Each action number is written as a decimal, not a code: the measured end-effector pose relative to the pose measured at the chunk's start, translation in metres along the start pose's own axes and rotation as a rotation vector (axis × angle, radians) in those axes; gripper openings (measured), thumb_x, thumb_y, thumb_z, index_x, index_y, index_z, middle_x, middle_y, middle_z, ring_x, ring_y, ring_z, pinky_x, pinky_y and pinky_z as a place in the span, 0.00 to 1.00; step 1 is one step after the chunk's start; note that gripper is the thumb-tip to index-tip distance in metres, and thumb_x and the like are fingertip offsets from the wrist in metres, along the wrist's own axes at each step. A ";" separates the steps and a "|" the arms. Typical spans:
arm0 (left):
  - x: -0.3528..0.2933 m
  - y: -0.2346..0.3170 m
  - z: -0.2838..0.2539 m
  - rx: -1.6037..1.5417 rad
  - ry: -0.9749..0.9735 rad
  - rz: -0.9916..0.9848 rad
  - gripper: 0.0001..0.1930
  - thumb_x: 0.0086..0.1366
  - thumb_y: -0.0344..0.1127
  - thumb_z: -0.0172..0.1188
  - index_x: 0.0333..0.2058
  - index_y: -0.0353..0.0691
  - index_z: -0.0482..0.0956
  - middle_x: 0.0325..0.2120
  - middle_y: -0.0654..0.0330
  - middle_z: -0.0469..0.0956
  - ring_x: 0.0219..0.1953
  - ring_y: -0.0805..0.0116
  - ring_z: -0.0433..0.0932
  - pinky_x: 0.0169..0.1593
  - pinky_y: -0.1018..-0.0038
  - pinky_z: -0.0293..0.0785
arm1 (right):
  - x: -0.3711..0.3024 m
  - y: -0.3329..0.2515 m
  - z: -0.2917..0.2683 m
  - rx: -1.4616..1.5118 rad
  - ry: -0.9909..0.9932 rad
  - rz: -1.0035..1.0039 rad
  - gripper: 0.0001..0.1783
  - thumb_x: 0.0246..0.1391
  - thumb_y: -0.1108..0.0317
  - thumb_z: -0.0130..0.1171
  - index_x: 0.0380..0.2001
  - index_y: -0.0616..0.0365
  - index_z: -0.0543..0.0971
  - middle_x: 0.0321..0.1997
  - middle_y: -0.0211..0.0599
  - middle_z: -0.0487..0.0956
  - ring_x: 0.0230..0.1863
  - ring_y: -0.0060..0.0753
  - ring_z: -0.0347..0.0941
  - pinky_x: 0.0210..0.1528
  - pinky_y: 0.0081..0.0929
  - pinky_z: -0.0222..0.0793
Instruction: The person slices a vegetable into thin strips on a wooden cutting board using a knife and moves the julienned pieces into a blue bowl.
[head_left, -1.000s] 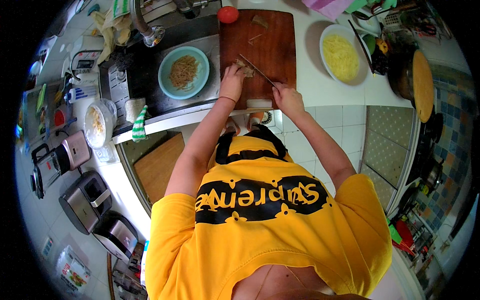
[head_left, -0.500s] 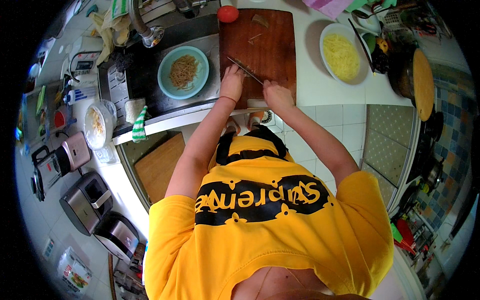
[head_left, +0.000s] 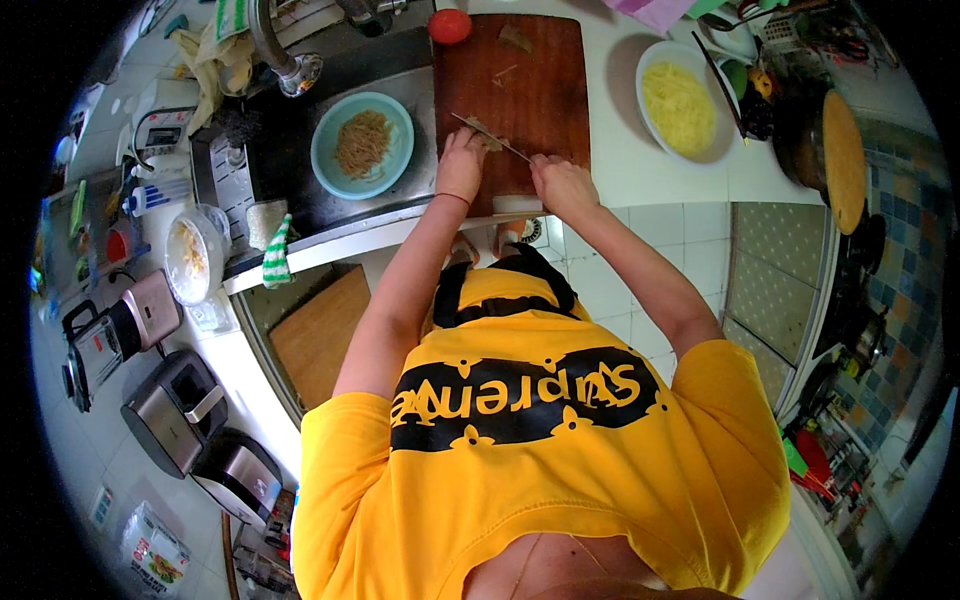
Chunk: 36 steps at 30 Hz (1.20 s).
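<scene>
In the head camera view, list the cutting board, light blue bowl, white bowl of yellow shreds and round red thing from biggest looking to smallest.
1. Cutting board
2. Light blue bowl and white bowl of yellow shreds: too alike to rank
3. Round red thing, clearly smallest

Both arms reach up-frame, converging at upper centre. Left forearm [head_left: 400, 280] slants up and rightward, roughly straight through the left wrist [head_left: 453, 198]. Left hand [head_left: 461, 165] is back-up, fingers [head_left: 460, 141] close together and pointing toward the top of the frame — tips too small to read. Right forearm [head_left: 647, 268] runs up and leftward from the sleeve, elbow slightly bent. Right hand [head_left: 563, 187] is curled in a firm grip, knuckles toward upper left. Hands near each other, not touching — left one sits a bit higher in frame.
</scene>
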<state>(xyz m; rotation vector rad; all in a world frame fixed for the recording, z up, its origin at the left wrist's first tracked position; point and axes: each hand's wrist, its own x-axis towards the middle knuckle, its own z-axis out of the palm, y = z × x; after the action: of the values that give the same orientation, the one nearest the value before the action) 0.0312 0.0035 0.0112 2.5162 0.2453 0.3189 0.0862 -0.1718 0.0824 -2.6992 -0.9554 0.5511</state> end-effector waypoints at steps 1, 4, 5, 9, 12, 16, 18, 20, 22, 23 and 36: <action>0.000 0.001 0.000 0.008 -0.009 -0.002 0.10 0.55 0.31 0.55 0.37 0.38 0.77 0.41 0.52 0.72 0.44 0.49 0.68 0.48 0.63 0.67 | -0.001 0.000 -0.001 -0.013 -0.021 0.006 0.12 0.55 0.66 0.41 0.33 0.61 0.72 0.30 0.52 0.77 0.31 0.53 0.76 0.32 0.47 0.72; 0.000 0.002 -0.001 0.018 -0.032 0.000 0.10 0.56 0.30 0.54 0.37 0.39 0.77 0.41 0.52 0.72 0.43 0.50 0.69 0.47 0.63 0.68 | 0.011 -0.007 0.007 -0.035 -0.083 0.010 0.10 0.52 0.69 0.43 0.32 0.63 0.72 0.30 0.53 0.77 0.30 0.53 0.76 0.32 0.46 0.72; 0.000 0.001 -0.002 0.012 -0.031 0.007 0.10 0.56 0.30 0.54 0.37 0.39 0.77 0.41 0.52 0.72 0.43 0.50 0.69 0.47 0.63 0.68 | 0.018 -0.011 0.010 -0.014 -0.059 -0.006 0.10 0.51 0.70 0.43 0.32 0.63 0.72 0.30 0.53 0.77 0.31 0.53 0.76 0.32 0.46 0.72; 0.000 0.001 0.000 -0.036 0.020 0.012 0.09 0.56 0.29 0.52 0.36 0.39 0.78 0.38 0.53 0.72 0.42 0.51 0.70 0.45 0.63 0.69 | 0.043 -0.007 0.021 0.103 0.022 0.042 0.12 0.52 0.67 0.44 0.33 0.64 0.73 0.30 0.55 0.77 0.31 0.54 0.76 0.33 0.48 0.72; -0.001 -0.006 0.004 -0.029 0.074 0.029 0.11 0.53 0.27 0.50 0.35 0.39 0.77 0.36 0.54 0.73 0.41 0.52 0.70 0.46 0.64 0.68 | 0.034 0.002 0.011 0.188 0.143 0.081 0.14 0.55 0.62 0.44 0.30 0.63 0.73 0.28 0.53 0.77 0.31 0.55 0.75 0.33 0.48 0.71; 0.000 -0.008 0.002 -0.007 0.011 0.014 0.08 0.57 0.29 0.51 0.35 0.38 0.77 0.38 0.53 0.73 0.41 0.51 0.70 0.44 0.63 0.69 | 0.010 0.001 -0.006 0.034 0.045 -0.010 0.13 0.55 0.63 0.43 0.30 0.61 0.73 0.28 0.51 0.77 0.31 0.53 0.75 0.33 0.48 0.70; 0.000 -0.004 0.001 -0.025 0.020 -0.008 0.08 0.57 0.29 0.51 0.34 0.37 0.77 0.38 0.53 0.73 0.41 0.51 0.70 0.44 0.63 0.69 | 0.002 -0.001 -0.008 0.020 0.021 -0.025 0.13 0.55 0.64 0.43 0.31 0.61 0.73 0.29 0.51 0.77 0.30 0.52 0.75 0.32 0.47 0.70; -0.001 -0.001 0.001 -0.010 0.060 0.000 0.09 0.54 0.26 0.49 0.32 0.38 0.77 0.37 0.54 0.73 0.41 0.52 0.70 0.45 0.64 0.69 | 0.000 -0.002 -0.008 -0.024 -0.022 -0.012 0.11 0.54 0.66 0.43 0.31 0.61 0.73 0.31 0.51 0.77 0.31 0.52 0.76 0.32 0.46 0.71; 0.000 0.001 0.000 0.002 0.072 -0.001 0.10 0.52 0.25 0.48 0.32 0.39 0.77 0.37 0.54 0.73 0.41 0.52 0.70 0.46 0.65 0.69 | 0.001 -0.005 -0.005 -0.052 -0.074 0.001 0.11 0.52 0.68 0.43 0.32 0.61 0.73 0.32 0.51 0.77 0.33 0.51 0.76 0.33 0.45 0.72; 0.000 0.001 -0.001 0.005 0.063 -0.006 0.10 0.52 0.25 0.48 0.32 0.39 0.77 0.37 0.54 0.73 0.41 0.52 0.70 0.46 0.65 0.69 | 0.005 -0.007 -0.002 -0.058 -0.105 0.007 0.10 0.52 0.69 0.43 0.32 0.62 0.73 0.33 0.52 0.77 0.33 0.51 0.76 0.33 0.45 0.72; -0.004 -0.005 0.006 0.011 0.042 -0.050 0.08 0.53 0.27 0.49 0.31 0.39 0.76 0.37 0.55 0.73 0.42 0.53 0.70 0.46 0.65 0.68 | 0.024 -0.009 -0.003 0.075 0.018 -0.009 0.13 0.56 0.62 0.45 0.29 0.61 0.74 0.28 0.53 0.77 0.31 0.57 0.74 0.34 0.49 0.69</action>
<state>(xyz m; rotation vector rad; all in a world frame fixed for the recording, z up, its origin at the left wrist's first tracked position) 0.0289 0.0037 0.0027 2.5121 0.3269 0.3514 0.0995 -0.1493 0.0811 -2.6281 -0.9235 0.5492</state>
